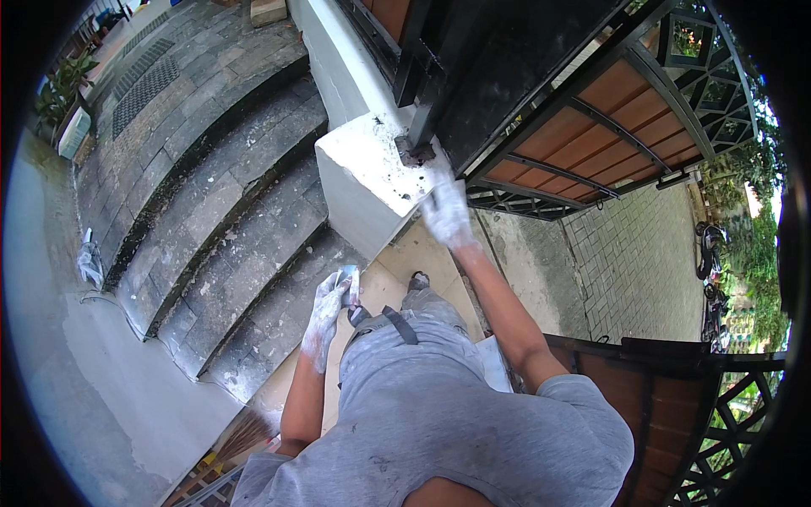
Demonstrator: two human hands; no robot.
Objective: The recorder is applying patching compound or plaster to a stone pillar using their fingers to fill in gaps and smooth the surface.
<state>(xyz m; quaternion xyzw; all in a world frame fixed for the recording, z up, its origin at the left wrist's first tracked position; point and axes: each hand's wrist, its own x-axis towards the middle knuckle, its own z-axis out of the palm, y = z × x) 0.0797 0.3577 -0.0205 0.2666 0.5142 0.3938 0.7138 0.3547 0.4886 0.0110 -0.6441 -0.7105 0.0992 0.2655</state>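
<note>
My left hand [323,311], in a white-smeared glove or coating, is closed on a small flat pale piece with a bluish edge [351,283]; its exact kind is unclear. Stretched forward, my right hand [448,215] is also coated white and lies at the right edge of a low white pillar [359,160]. Its fingers are smeared, so their pose and anything in them cannot be made out. Dark crumbs and a rough hole [414,154] mark the pillar's top, where a black metal post [422,118] stands.
Curved stone steps [211,203] rise on the left beside a grey wall [127,406]. A black gate with brown panels [591,118] swings out at the upper right, and another gate panel [625,406] is at the lower right. A broom [241,435] lies at the lower left.
</note>
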